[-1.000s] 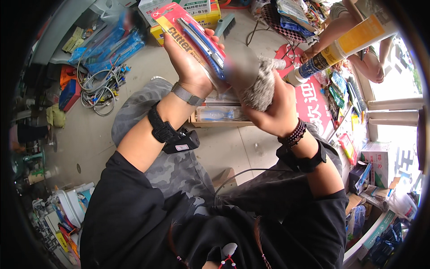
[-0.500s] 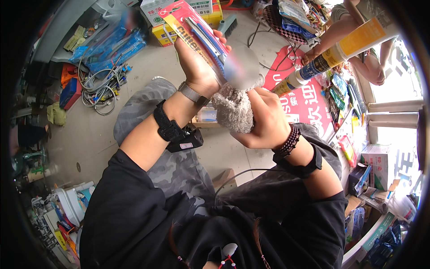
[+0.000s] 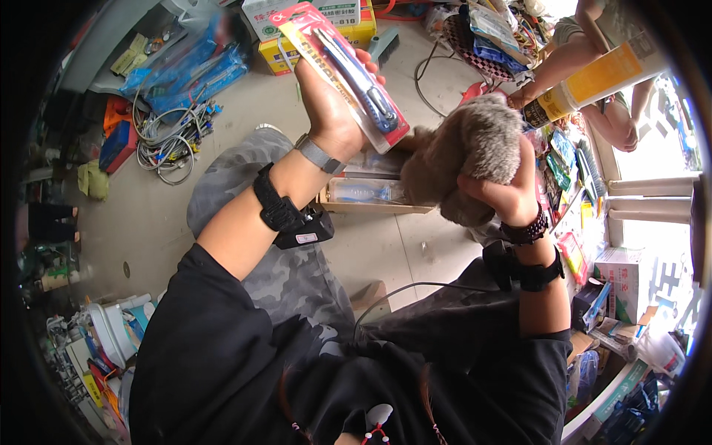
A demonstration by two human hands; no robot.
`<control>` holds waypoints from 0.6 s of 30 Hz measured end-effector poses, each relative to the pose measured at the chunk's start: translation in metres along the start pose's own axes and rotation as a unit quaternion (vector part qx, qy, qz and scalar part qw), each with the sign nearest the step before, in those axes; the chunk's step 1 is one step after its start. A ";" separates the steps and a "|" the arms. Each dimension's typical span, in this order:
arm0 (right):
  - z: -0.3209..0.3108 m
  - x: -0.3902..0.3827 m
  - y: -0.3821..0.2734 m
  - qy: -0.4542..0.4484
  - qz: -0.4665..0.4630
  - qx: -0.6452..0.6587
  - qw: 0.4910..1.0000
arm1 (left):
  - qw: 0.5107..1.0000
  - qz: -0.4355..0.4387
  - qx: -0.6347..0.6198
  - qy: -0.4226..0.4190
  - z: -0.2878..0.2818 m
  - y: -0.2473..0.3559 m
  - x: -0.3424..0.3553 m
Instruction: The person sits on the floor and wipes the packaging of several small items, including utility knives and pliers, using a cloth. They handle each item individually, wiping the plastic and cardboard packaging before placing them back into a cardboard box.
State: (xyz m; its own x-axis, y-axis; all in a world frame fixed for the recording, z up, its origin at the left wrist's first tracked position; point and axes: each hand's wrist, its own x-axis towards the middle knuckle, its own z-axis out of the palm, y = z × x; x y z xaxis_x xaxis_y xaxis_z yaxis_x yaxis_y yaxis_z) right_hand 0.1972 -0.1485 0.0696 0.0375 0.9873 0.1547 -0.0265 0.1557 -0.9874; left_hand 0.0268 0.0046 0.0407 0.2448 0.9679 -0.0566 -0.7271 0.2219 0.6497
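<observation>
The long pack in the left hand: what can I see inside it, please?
Inside the pack in the left hand, a blue knife shows from the front. The card directly under the knife is covered by it, and the pack's back is hidden.

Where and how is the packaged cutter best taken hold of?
Probably by its lower end, coming from the right. The flat packaged cutter slants across the left hand, whose grip lies higher up, so this end sticks out free. Pinching both long edges should suit the flat shape. The right hand holds a fluffy grey cloth.
</observation>
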 end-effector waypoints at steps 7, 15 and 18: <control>0.044 0.004 0.012 -0.036 -0.072 -0.290 0.953 | 0.994 -0.075 0.070 0.037 0.006 -0.009 -0.014; 0.046 0.003 0.020 -0.045 -0.153 -0.377 0.912 | 0.996 -0.079 0.001 0.041 0.013 0.002 -0.012; 0.034 0.004 0.018 0.022 -0.091 -0.352 0.931 | 0.995 -0.098 0.005 0.033 0.010 0.013 -0.007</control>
State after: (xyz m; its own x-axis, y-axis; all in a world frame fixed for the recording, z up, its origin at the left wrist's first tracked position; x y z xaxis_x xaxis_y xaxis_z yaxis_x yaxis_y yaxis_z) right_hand 0.1628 -0.1408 0.0537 0.0194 0.9418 0.3357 0.6447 0.2448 -0.7241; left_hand 0.0220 -0.0008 0.0570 0.3386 0.9116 -0.2333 -0.6621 0.4070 0.6293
